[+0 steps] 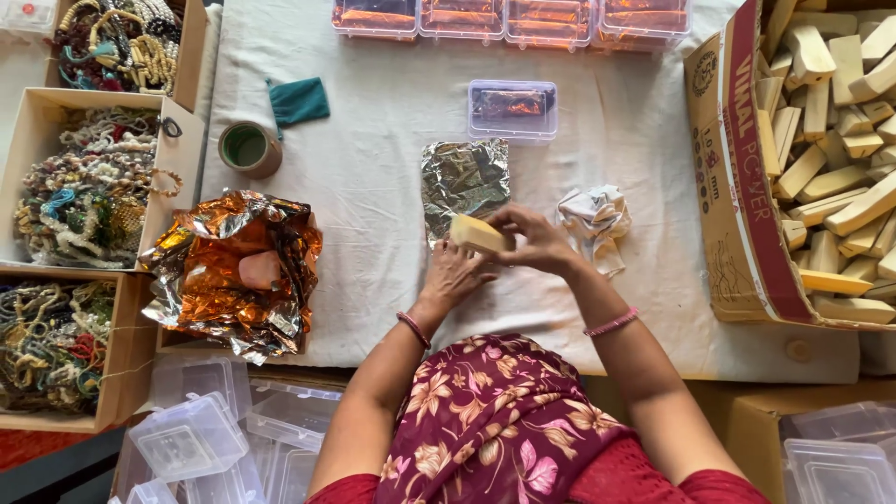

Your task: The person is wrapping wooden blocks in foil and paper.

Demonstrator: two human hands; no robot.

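Looking down from above, we saw a large cardboard box (737,177) with a red band along its flap at the right, heaped with pale wooden blocks (840,140). Four clear lidded plastic boxes (509,19) holding orange foil lined the far edge of the table, and a fifth such box (512,109) sat alone nearer the middle. At the left stood open cardboard trays of beaded strings (84,187), with a roll of tape (248,148) and a small green pouch (299,101) beside them. A crumpled heap of orange and silver foil (233,271) lay at the table's left edge. Empty clear plastic boxes (191,434) were stacked below the table on both sides.

A white cloth (373,205) covered the table. On it, before us, lay a flat silver foil sheet (464,182), and just to its right a crumpled white paper wad (595,222).

Our left hand (455,277) rested palm down at the sheet's near edge, fingers touching a pale yellow wooden block (477,233). Our right hand (539,241) pinched that block's right end between thumb and fingertips, holding it over the sheet's lower right corner. Both wrists wore pink bangles.
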